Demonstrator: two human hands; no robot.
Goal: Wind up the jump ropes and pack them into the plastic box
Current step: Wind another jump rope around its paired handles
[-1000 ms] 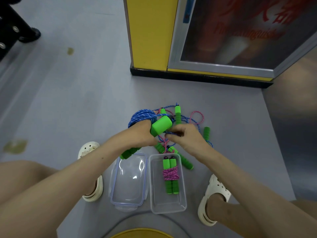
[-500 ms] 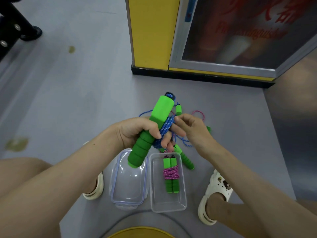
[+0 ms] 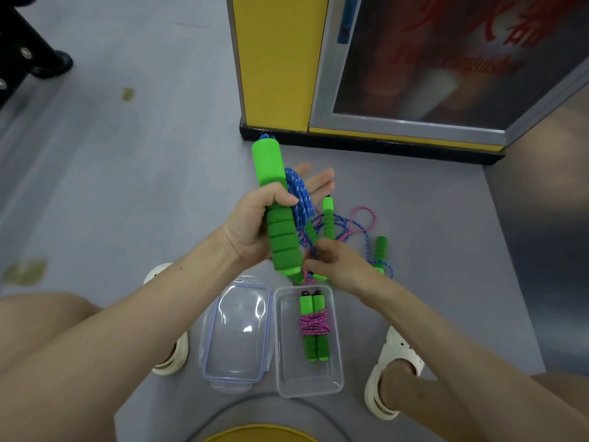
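left grip point(image 3: 251, 224): is tipping the green handle point(image 3: 269, 167) more upright, toward upper centre of frame, its fingers straightening out behind it.
right grip point(image 3: 334, 263): is dropping from beside mid-handle to the lower end, drawing the blue rope point(image 3: 299, 199) down alongside.

We see matt green foam on the handle point(image 3: 282, 232), ribbed along its lower half and smooth above. The blue rope point(image 3: 299, 194) and pink rope point(image 3: 314, 324) are braided cord with a speckled, rough weave. The box point(image 3: 306, 378) and lid point(image 3: 236, 349) are clear, glossy plastic. The floor point(image 3: 143, 186) looks smooth and matt; the frame point(image 3: 398, 124) looks like dull metal.
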